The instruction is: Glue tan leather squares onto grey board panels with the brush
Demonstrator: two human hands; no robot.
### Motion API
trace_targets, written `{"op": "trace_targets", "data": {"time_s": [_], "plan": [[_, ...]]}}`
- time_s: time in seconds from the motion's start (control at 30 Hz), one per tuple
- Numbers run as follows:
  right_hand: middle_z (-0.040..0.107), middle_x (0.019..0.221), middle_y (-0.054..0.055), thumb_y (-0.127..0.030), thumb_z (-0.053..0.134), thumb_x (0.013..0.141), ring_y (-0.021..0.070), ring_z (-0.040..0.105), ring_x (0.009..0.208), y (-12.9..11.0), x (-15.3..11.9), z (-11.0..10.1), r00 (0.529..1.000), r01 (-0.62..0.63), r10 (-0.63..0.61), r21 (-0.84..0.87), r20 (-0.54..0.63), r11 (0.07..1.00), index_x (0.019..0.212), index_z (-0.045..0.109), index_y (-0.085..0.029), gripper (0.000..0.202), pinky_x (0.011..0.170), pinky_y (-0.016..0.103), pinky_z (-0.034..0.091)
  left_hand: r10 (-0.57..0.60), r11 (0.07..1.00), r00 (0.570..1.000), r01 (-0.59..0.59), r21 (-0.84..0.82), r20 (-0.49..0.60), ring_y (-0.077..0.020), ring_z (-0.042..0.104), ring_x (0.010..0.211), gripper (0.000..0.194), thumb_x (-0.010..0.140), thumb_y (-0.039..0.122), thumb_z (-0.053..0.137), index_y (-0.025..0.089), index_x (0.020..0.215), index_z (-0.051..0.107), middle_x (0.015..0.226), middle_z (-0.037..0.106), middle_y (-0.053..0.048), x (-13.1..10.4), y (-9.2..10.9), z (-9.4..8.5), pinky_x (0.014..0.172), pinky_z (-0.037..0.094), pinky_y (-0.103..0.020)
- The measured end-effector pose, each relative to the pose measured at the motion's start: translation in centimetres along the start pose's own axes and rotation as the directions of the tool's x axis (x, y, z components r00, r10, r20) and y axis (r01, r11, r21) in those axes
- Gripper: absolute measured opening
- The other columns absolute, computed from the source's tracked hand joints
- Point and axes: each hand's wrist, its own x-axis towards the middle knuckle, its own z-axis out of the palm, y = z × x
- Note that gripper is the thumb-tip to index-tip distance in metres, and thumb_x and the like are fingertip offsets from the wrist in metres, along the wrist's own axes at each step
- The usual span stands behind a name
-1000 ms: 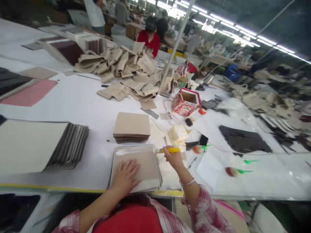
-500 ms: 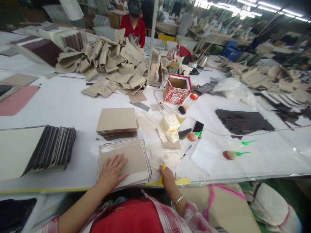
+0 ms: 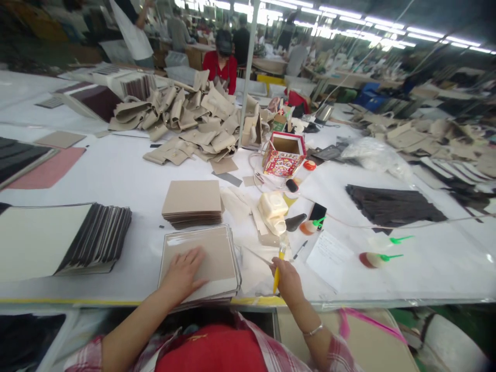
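Note:
My left hand point(image 3: 186, 274) lies flat, fingers stretched, on the top beige panel point(image 3: 217, 258) of a dark-edged stack at the table's front. In my right hand point(image 3: 287, 279) is a yellow-handled brush point(image 3: 276, 279), its bristle end pointing away from me. A thin pale pointed strip point(image 3: 256, 254) also juts from this hand to the left; its kind is unclear. Just beyond the brush tip lies a cream plastic jug point(image 3: 273, 206) on its side, on scraps. Behind the panels stands a neat stack of beige boards point(image 3: 191, 196).
Dark-edged covers point(image 3: 96, 237) are piled at left. To the right lie a pen point(image 3: 300, 249), a written sheet point(image 3: 325, 258), a phone point(image 3: 318, 213) and green-tipped bottles point(image 3: 370, 260). A red patterned box point(image 3: 284, 155), a pole point(image 3: 248, 77) and beige bag pieces point(image 3: 186, 113) stand farther back. A person in red point(image 3: 220, 67) sits opposite.
My right hand has moved forward and right with the brush, its tip now by the jug. The thin strip now shows. My left hand stays on the panel. The camera view has tilted up.

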Motion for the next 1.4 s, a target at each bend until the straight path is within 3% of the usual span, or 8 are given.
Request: {"op": "trace_targets", "data": {"time_s": [0.13, 0.23, 0.33, 0.47, 0.83, 1.13, 1.27, 1.4], "plan": [[0.056, 0.075, 0.000, -0.036, 0.044, 0.083, 0.0133, 0.054, 0.064, -4.2, 3.3, -6.2, 0.989, -0.004, -0.038, 0.284, 0.141, 0.959, 0.094, 0.044, -0.023, 0.017, 0.061, 0.024, 0.042, -0.022, 0.870, 0.990, -0.048, -0.491, -0.136, -0.0258, 0.029, 0.125, 0.072, 0.071, 0.043, 0.060, 0.020, 0.133, 0.030, 0.138, 0.031, -0.011, 1.6, 3.1, -2.0, 0.102, 0.025, -0.044], [0.051, 0.070, -0.003, -0.039, 0.048, 0.080, 0.0114, 0.051, 0.058, -7.3, 5.0, -8.6, 0.979, 0.025, -0.108, 0.421, 0.174, 0.907, 0.093, 0.041, -0.023, 0.022, 0.059, 0.023, 0.042, -0.191, 0.367, 0.978, 0.146, -0.919, 0.080, -0.0265, 0.040, 0.117, 0.086, 0.066, 0.042, 0.067, 0.022, 0.135, 0.020, 0.136, 0.031, -0.015, 3.5, 5.9, -2.6, 0.089, 0.041, -0.039], [0.047, 0.066, -0.004, -0.038, 0.051, 0.078, 0.0103, 0.048, 0.056, -9.4, 6.2, -9.1, 0.972, 0.028, -0.138, 0.496, 0.188, 0.868, 0.091, 0.041, -0.022, 0.022, 0.057, 0.023, 0.041, -0.101, -0.253, 0.898, 0.392, -0.884, 0.427, -0.0223, 0.057, 0.094, 0.081, 0.067, 0.047, 0.065, 0.022, 0.131, 0.023, 0.124, 0.043, -0.016, 5.3, 7.7, -2.2, 0.074, 0.049, -0.035], [0.046, 0.065, -0.005, -0.039, 0.055, 0.075, 0.0106, 0.047, 0.056, -10.7, 7.3, -8.5, 0.975, -0.014, -0.113, 0.560, 0.192, 0.828, 0.090, 0.040, -0.023, 0.027, 0.056, 0.022, 0.040, -0.101, -0.513, 0.881, 0.351, -0.783, 0.461, -0.0135, 0.061, 0.069, 0.068, 0.061, 0.031, 0.072, 0.016, 0.117, 0.038, 0.094, 0.060, -0.008, 7.2, 8.5, -1.6, 0.065, 0.050, -0.027], [0.049, 0.066, -0.003, -0.044, 0.052, 0.076, 0.0136, 0.051, 0.061, -8.5, 9.5, -8.0, 0.986, -0.116, 0.168, 0.695, -0.007, 0.709, 0.089, 0.039, -0.022, 0.028, 0.060, 0.025, 0.043, -0.455, -0.176, 0.867, 0.137, -0.975, 0.204, -0.0128, 0.059, 0.061, 0.021, 0.073, 0.016, 0.054, 0.013, 0.094, 0.053, 0.073, 0.064, -0.005, 11.8, 5.9, -1.3, 0.058, 0.049, -0.026], [0.053, 0.080, 0.001, -0.036, 0.051, 0.079, 0.0139, 0.055, 0.067, -8.7, 13.5, -8.0, 0.996, 0.044, 0.007, 0.579, -0.086, 0.814, 0.099, 0.035, -0.022, 0.029, 0.067, 0.029, 0.045, -0.793, 0.262, 0.601, 0.190, -0.946, -0.098, -0.0246, 0.052, 0.099, 0.018, 0.067, 0.017, 0.061, 0.014, 0.084, 0.057, 0.094, 0.060, -0.011, 17.0, -7.3, -8.5, 0.082, 0.041, -0.033], [0.053, 0.084, 0.003, -0.034, 0.051, 0.080, 0.0136, 0.055, 0.074, -11.7, 14.9, -9.0, 0.983, 0.103, -0.180, 0.702, 0.036, 0.704, 0.100, 0.034, -0.023, 0.029, 0.070, 0.028, 0.046, -0.817, 0.415, 0.515, 0.209, -0.886, -0.261, -0.0275, 0.034, 0.120, 0.055, 0.063, 0.021, 0.068, 0.016, 0.113, 0.046, 0.124, 0.043, -0.015, 15.7, -8.4, -10.3, 0.094, 0.032, -0.038], [0.054, 0.085, 0.001, -0.035, 0.052, 0.080, 0.0111, 0.053, 0.072, -14.5, 15.5, -10.4, 0.907, -0.001, -0.344, 0.819, 0.241, 0.573, 0.095, 0.036, -0.024, 0.024, 0.066, 0.024, 0.044, -0.375, 0.484, 0.875, -0.096, -0.870, -0.305, -0.0235, 0.043, 0.112, 0.047, 0.075, 0.045, 0.054, 0.014, 0.111, 0.050, 0.118, 0.050, -0.012, 12.8, -3.9, -9.9, 0.093, 0.035, -0.035]]}}
